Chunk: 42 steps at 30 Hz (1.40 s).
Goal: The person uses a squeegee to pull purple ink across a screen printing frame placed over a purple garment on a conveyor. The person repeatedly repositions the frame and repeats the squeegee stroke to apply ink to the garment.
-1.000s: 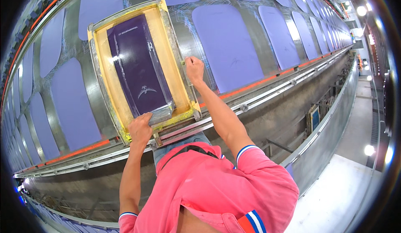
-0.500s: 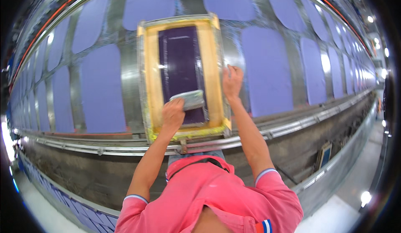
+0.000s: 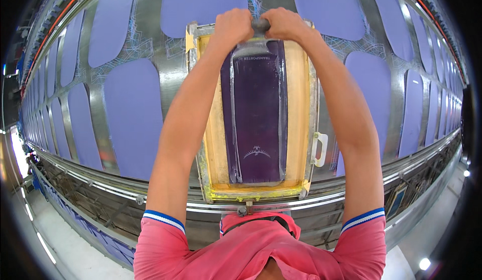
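Note:
A screen-printing frame lies across the metal table in front of me, with an amber border round a dark purple printing area. Fine pale print details show at both ends of that area. At the frame's far end, my left hand and my right hand are closed on a squeegee, one on each side. Most of it is hidden behind my fingers; its dark rounded middle shows between them. Both arms reach out over the frame. A white handle sticks out from the frame's right side.
Rows of lavender panels lie flat on the long grey table to both sides and beyond. A metal rail runs along the near edge. Below it at left, more lavender pieces are on a lower level.
My left hand has carried the squeegee from the near part of the frame to its far end. My right hand has left the frame's right side and joined it on the squeegee.

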{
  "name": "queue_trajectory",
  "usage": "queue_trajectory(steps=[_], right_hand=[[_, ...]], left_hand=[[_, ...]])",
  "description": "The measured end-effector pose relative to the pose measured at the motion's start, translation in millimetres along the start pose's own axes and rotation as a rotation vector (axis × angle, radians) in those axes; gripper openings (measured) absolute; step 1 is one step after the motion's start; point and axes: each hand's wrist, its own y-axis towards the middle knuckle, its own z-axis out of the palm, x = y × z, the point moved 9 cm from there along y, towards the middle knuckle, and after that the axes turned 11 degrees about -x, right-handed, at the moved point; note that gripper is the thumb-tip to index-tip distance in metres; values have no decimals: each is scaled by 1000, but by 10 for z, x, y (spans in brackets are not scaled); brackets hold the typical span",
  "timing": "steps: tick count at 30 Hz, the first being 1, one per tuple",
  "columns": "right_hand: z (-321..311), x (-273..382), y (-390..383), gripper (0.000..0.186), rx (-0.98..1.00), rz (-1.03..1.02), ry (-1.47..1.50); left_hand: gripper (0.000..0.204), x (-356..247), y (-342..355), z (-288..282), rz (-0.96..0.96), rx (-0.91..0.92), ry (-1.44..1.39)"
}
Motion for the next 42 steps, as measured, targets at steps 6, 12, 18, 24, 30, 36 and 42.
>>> queue_trajectory(steps=[6, 12, 18, 24, 30, 36, 42], right_hand=[[251, 23, -207, 19, -42, 59, -48], [434, 662, -1512, 11, -153, -20, 73], [777, 1435, -3279, 8, -85, -55, 115], [868, 1866, -4254, 10, -46, -28, 163], [675, 1213, -3005, 11, -27, 19, 109], [204, 241, -929, 19, -3, 66, -6], [92, -226, -47, 23, -11, 119, 15]], left_hand=[[24, -88, -299, 31, 22, -18, -28], [25, -453, -1665, -46, -43, 124, -30], [28, -1071, -3518, -247, -83, 161, -175], [15, -1442, -4475, -405, -124, 266, -249], [21, -1021, -3113, -258, -56, 247, -94], [21, -369, -916, 20, -29, 124, -8], [22, -77, 42, 158, 3, 41, -17]])
